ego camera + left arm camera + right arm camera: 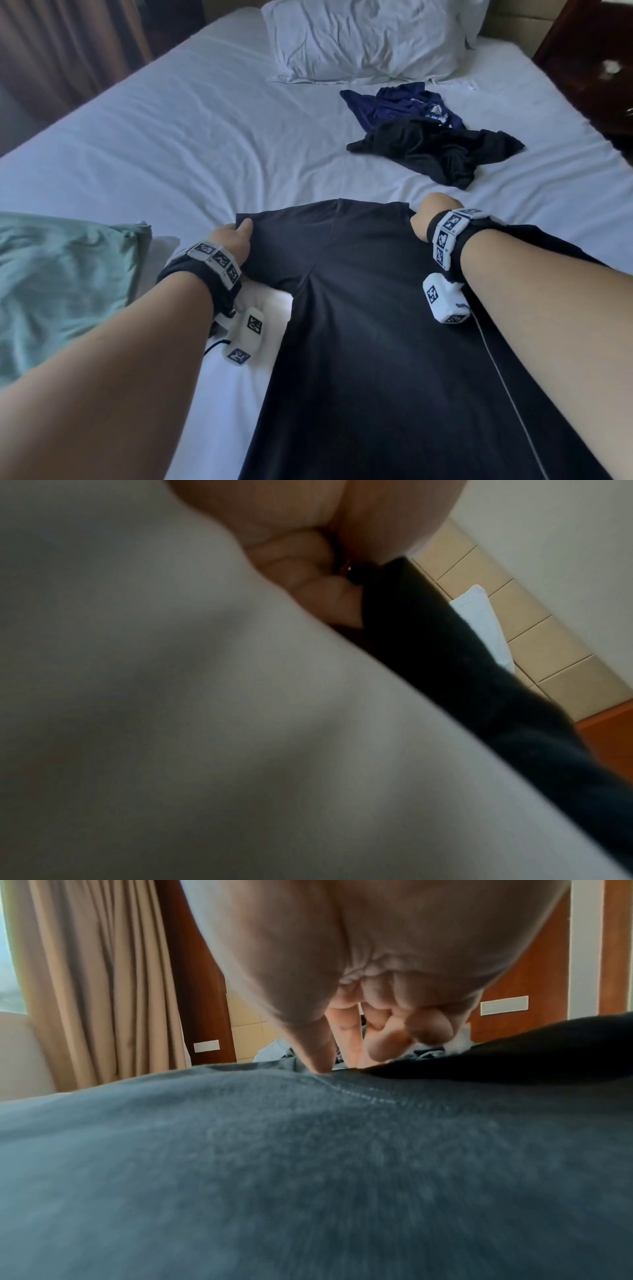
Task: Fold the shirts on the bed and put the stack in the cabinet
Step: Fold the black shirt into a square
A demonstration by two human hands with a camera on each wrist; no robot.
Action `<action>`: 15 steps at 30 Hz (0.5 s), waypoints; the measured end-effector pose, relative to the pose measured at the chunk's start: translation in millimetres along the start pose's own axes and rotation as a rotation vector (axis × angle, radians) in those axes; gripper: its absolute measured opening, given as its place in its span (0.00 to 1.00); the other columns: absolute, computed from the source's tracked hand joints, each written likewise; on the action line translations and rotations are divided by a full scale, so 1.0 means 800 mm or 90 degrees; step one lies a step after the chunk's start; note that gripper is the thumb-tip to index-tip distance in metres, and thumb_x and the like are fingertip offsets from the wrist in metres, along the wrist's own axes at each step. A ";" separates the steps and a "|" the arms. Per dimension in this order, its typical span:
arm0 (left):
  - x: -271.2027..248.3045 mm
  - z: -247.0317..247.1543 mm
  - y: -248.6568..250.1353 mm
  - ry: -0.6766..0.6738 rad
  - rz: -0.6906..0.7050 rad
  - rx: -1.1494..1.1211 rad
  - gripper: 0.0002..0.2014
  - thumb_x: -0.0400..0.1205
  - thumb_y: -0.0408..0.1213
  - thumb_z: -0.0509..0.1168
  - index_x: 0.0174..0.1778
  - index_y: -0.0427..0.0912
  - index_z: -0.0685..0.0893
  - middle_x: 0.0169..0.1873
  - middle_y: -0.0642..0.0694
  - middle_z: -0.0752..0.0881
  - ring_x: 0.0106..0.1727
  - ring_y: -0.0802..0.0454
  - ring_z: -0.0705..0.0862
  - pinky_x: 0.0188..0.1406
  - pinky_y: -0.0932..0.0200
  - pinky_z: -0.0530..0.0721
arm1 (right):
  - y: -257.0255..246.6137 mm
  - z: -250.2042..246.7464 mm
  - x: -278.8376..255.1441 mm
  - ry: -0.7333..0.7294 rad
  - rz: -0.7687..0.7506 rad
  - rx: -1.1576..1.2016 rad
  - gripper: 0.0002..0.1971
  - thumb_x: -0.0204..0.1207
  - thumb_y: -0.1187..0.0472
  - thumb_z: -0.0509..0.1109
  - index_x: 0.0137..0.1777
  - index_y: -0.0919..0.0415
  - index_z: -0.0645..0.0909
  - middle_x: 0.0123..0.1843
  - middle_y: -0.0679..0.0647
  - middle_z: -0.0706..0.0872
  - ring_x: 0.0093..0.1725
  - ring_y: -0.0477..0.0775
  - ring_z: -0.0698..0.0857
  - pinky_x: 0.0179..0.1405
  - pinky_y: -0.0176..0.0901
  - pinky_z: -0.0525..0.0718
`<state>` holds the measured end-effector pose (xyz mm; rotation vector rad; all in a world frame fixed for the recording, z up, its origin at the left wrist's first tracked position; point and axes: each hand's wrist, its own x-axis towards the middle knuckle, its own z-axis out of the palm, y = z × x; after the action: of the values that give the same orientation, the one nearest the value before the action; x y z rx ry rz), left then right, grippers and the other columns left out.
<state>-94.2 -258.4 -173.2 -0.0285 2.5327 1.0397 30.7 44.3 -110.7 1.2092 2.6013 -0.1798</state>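
A dark shirt (pixel 376 308) lies spread flat on the white bed (pixel 171 137), the left hand (pixel 233 240) pinching its sleeve edge in curled fingers (pixel 308 593) while the right hand (pixel 431 212) grips the shoulder, two crumpled shirts (pixel 428 137) lying near the pillow (pixel 370 37).

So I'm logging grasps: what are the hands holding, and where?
Both hold the dark shirt: left hand grips its left sleeve end, right hand pinches near the right shoulder.

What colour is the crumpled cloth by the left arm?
Pale green cloth, clearest in the head view.
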 end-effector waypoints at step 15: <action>-0.006 0.000 -0.004 0.003 0.015 -0.033 0.30 0.91 0.58 0.49 0.66 0.35 0.84 0.60 0.32 0.86 0.62 0.33 0.85 0.69 0.39 0.81 | -0.049 0.052 -0.043 0.012 -0.189 0.068 0.41 0.80 0.35 0.60 0.89 0.46 0.49 0.91 0.54 0.43 0.89 0.64 0.44 0.84 0.66 0.52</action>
<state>-88.9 -261.5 -173.6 -0.0152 2.5151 1.1158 29.5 -15.4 -140.2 0.8531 2.8079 -0.3711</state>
